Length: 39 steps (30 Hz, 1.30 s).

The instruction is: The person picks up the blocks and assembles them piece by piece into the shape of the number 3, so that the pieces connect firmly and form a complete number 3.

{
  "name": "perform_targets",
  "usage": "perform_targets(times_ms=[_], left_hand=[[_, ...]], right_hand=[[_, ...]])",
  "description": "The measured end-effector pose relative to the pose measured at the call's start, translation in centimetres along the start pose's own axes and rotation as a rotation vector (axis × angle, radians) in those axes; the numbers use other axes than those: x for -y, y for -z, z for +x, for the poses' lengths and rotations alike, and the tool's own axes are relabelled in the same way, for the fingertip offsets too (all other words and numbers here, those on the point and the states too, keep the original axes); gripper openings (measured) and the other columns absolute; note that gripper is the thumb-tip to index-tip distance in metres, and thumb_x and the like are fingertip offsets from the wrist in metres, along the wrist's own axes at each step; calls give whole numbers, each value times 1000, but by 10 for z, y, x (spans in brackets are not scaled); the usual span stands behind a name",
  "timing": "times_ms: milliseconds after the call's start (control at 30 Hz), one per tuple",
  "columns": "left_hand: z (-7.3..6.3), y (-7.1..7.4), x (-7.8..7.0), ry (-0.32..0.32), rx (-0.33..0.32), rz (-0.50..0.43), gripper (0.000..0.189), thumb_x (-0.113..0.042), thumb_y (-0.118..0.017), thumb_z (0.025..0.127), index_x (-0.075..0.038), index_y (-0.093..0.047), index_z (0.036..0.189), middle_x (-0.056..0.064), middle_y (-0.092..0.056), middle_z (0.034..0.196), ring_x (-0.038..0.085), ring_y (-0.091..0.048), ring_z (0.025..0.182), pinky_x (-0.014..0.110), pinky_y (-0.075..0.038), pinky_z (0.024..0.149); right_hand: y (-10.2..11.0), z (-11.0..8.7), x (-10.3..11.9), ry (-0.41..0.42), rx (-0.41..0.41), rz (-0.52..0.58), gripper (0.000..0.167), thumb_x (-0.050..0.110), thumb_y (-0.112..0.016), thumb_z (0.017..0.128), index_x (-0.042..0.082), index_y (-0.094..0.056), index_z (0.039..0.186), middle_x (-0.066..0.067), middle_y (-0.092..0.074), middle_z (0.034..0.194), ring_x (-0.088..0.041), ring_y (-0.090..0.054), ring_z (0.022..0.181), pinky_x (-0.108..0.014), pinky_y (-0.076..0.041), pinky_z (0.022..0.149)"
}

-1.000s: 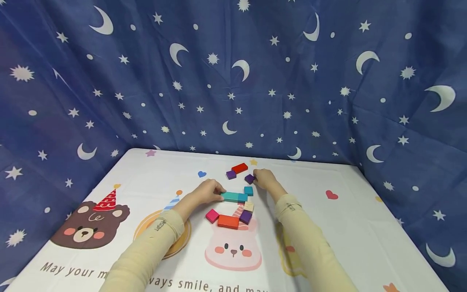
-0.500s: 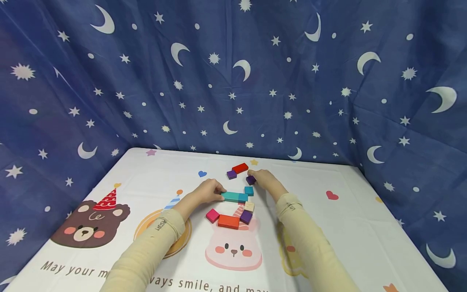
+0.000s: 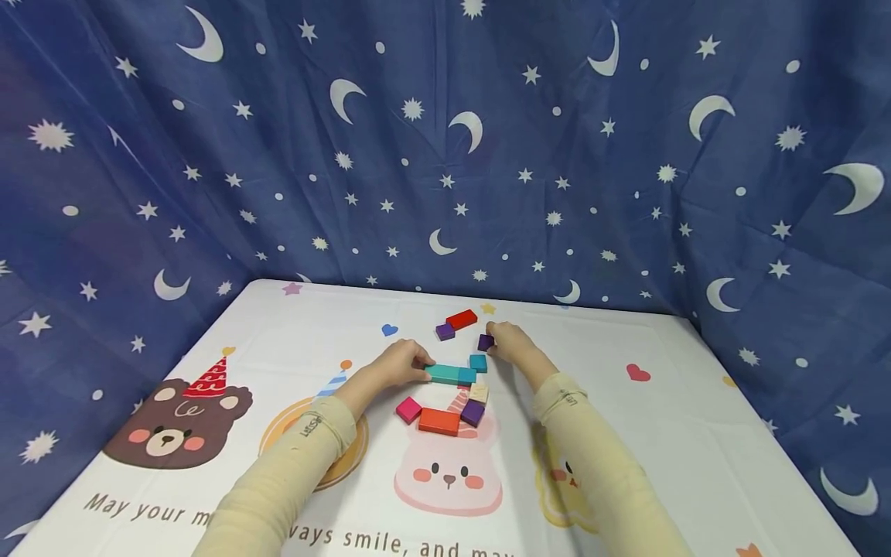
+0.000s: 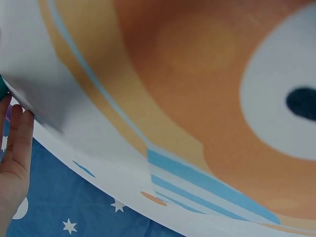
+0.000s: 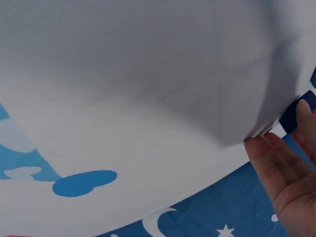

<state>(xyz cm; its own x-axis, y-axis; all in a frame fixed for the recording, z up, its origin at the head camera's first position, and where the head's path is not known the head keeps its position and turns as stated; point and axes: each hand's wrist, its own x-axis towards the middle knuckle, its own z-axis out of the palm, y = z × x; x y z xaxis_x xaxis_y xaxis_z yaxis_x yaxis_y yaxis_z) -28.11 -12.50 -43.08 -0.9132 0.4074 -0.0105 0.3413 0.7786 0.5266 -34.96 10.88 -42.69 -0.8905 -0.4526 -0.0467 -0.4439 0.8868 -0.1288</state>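
Observation:
In the head view my left hand [image 3: 402, 363] pinches the left end of a long teal block [image 3: 442, 374] with thumb and finger. A short blue block [image 3: 466, 377] adjoins its right end. Behind that lies a small blue block [image 3: 477, 363]. My right hand [image 3: 513, 344] holds a small dark purple block [image 3: 485, 342] by its right side; in the right wrist view the thumb lies against this purple block [image 5: 296, 114] while other fingertips touch the tabletop. A pale wooden block [image 3: 479, 394], a purple block [image 3: 472, 413], an orange block [image 3: 438, 422] and a pink block [image 3: 408, 410] form a curve nearer.
A red block [image 3: 462, 319] and a purple block [image 3: 445, 332] touch each other towards the far edge. The white printed tablecloth [image 3: 668, 433] covers the table. A blue curtain [image 3: 445, 139] with moons and stars hangs behind it.
My right hand has turned the small dark purple block squarer and shifted it slightly right. My left hand keeps its place at the teal block. The head view has shifted slightly.

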Motion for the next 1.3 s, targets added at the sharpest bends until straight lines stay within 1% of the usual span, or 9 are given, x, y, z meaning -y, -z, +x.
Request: perform_targets(times_ms=[100, 167, 267, 400, 567, 733, 900, 1100, 1300], left_hand=[[2, -1, 0, -1, -4, -3, 26, -13, -74, 80, -6, -72, 105, 7, -72, 100, 15, -58, 86, 33, -49, 87], [2, -1, 0, 5, -5, -7, 26, -13, -75, 79, -6, -72, 104, 7, -72, 100, 15, -58, 85, 33, -49, 87], [2, -1, 1, 11, -3, -10, 26, -13, -75, 79, -5, -73, 103, 7, -72, 100, 14, -57, 84, 33, -49, 86], [1, 0, 1, 0, 0, -7, 26, -13, -76, 78, -5, -73, 103, 7, -72, 99, 14, -58, 84, 33, -49, 86], [1, 0, 2, -12, -6, -6, 26, -12, -75, 78, -5, -73, 103, 7, -73, 99, 15, -60, 86, 34, -49, 87], [2, 0, 1, 2, -1, -18, 26, -13, -75, 78, -5, -72, 103, 7, -73, 99, 14, -59, 85, 33, -49, 87], [1, 1, -1, 7, 3, -19, 26, -13, -76, 78, -5, -73, 102, 7, -73, 99, 15, -60, 86, 34, -49, 87], [1, 2, 2, -1, 3, -31, 25, -13, -76, 78, -5, -73, 102, 7, -73, 98, 15, -62, 87, 34, -50, 87], [1, 2, 2, -14, 6, -26, 26, -13, -76, 78, -5, -73, 102, 7, -73, 98, 13, -61, 83, 32, -50, 83]], right_hand=[[2, 0, -3, -24, -5, 6, 31, 11, -72, 82, -3, -61, 107, -19, -67, 103, -30, -63, 97, -40, -49, 91], [2, 0, -5, -20, -3, 8, 30, 11, -72, 82, -4, -61, 106, -18, -68, 102, -30, -63, 98, -40, -49, 90], [2, -1, -6, 15, 3, 7, 26, 10, -71, 82, -3, -63, 103, -16, -69, 99, -28, -64, 94, -39, -50, 87], [3, 0, -5, 54, -1, 8, 25, 7, -70, 82, -2, -63, 105, -15, -69, 99, -27, -64, 94, -38, -51, 87], [4, 1, -1, 59, 0, 20, 27, 6, -69, 83, 0, -64, 109, -15, -69, 103, -25, -64, 96, -36, -51, 89], [3, 3, 1, 67, 14, 34, 27, 4, -68, 84, 1, -63, 110, -14, -69, 104, -25, -63, 97, -36, -50, 91], [1, 4, 1, 103, 20, 27, 25, 5, -67, 85, 2, -64, 110, -13, -69, 102, -24, -63, 94, -37, -50, 92], [2, 7, 2, 129, 47, 16, 26, 6, -68, 85, 4, -64, 111, -11, -68, 100, -21, -60, 89, -34, -50, 91], [2, 8, -2, 124, 83, 38, 33, 3, -68, 84, 6, -63, 117, -11, -67, 105, -22, -61, 94, -36, -49, 94]])
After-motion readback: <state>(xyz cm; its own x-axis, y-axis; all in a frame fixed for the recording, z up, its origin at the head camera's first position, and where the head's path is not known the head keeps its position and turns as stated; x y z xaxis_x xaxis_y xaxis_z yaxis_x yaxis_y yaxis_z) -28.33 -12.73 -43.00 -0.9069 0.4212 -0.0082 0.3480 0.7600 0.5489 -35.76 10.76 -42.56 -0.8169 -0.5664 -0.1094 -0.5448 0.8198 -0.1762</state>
